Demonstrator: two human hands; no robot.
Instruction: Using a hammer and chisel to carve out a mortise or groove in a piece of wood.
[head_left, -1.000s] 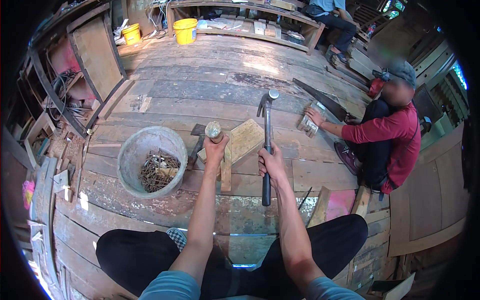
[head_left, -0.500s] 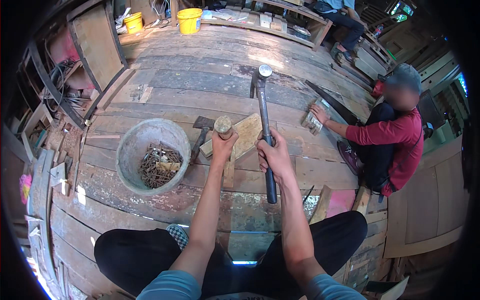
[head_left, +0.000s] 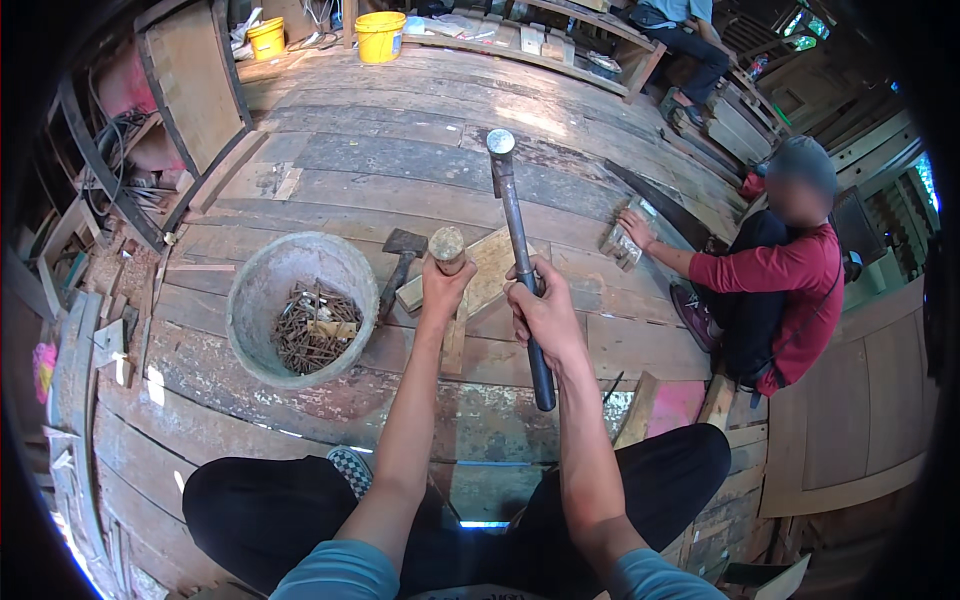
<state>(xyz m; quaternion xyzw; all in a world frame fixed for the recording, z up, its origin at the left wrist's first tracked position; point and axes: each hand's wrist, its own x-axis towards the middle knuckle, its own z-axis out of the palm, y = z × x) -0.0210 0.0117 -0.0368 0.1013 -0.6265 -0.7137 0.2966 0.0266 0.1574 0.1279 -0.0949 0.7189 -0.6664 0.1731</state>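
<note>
My right hand (head_left: pixel 545 310) is closed around the grip of a claw hammer (head_left: pixel 515 215), its metal head raised and pointing away from me. To its left, my left hand (head_left: pixel 446 290) grips a thick, round-ended wooden handle (head_left: pixel 447 243) held upright. Its lower end is hidden by my hand. Under and beyond my left hand lies a pale wooden board (head_left: pixel 490 262) set at a slant, with a narrow wood strip (head_left: pixel 455 345) coming toward me. A hatchet-like tool (head_left: pixel 403 255) with a dark, broad metal head lies left of the board.
A grey bucket (head_left: pixel 240 335) holding rusty nails (head_left: pixel 310 335) stands at left. At right a seated person (head_left: pixel 780 260) in a red top has a hand on small wood pieces (head_left: pixel 627 238). Yellow buckets (head_left: pixel 379 40) stand far back. Scrap planks (head_left: pixel 75 400) line the left side.
The hammer head has tipped to the left, over the slanted board, with my right hand shifting slightly. My left hand keeps its grip on the wooden handle, nearly still.
</note>
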